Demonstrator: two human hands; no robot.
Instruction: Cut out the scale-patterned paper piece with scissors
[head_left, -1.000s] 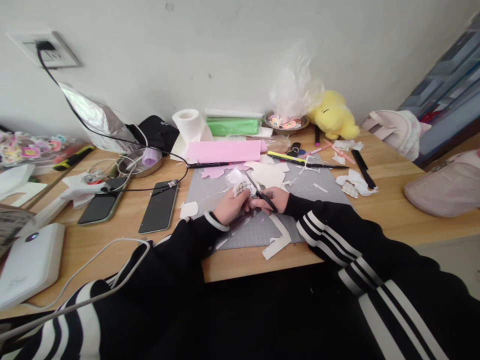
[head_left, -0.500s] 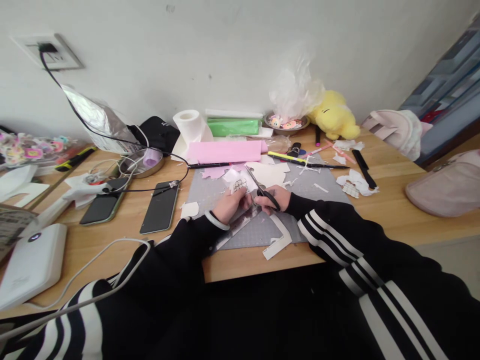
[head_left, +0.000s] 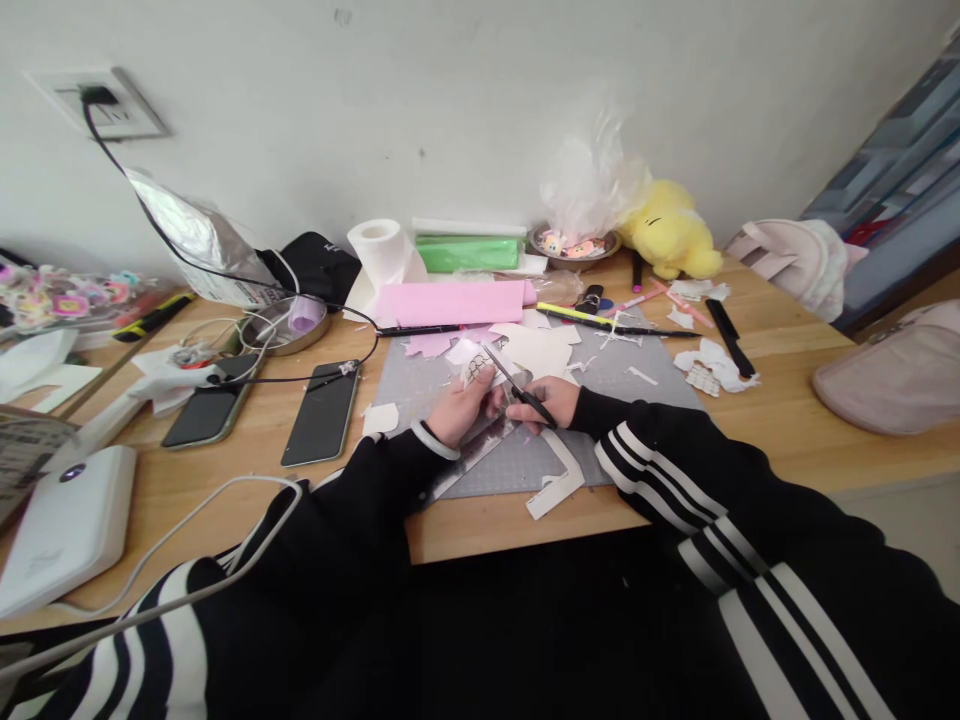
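My left hand (head_left: 460,408) pinches a small piece of white paper with black line drawing (head_left: 478,367). Its fingers are closed around the lower edge of the paper. My right hand (head_left: 546,401) is closed on the black-handled scissors (head_left: 534,402), whose blades point up and left, beside the drawn paper. Both hands are over the grey cutting mat (head_left: 622,440). Under them a clear ruler-like strip (head_left: 476,455) lies slanted. An angled white paper strip (head_left: 559,487) rests at the mat's front edge. Cream paper (head_left: 534,350) lies just behind the hands.
Behind the mat are a pink paper roll (head_left: 454,303), green packet (head_left: 469,254) and white roll (head_left: 375,245). Two phones, one nearer (head_left: 321,415), lie left, with cables and a power bank (head_left: 71,525). A yellow plush (head_left: 670,232) and paper scraps (head_left: 712,367) are right.
The scissors have turned slightly, with their tips a little further left and lower by the drawn paper. My right hand has shifted slightly with them; the drawn paper is tilted a little differently.
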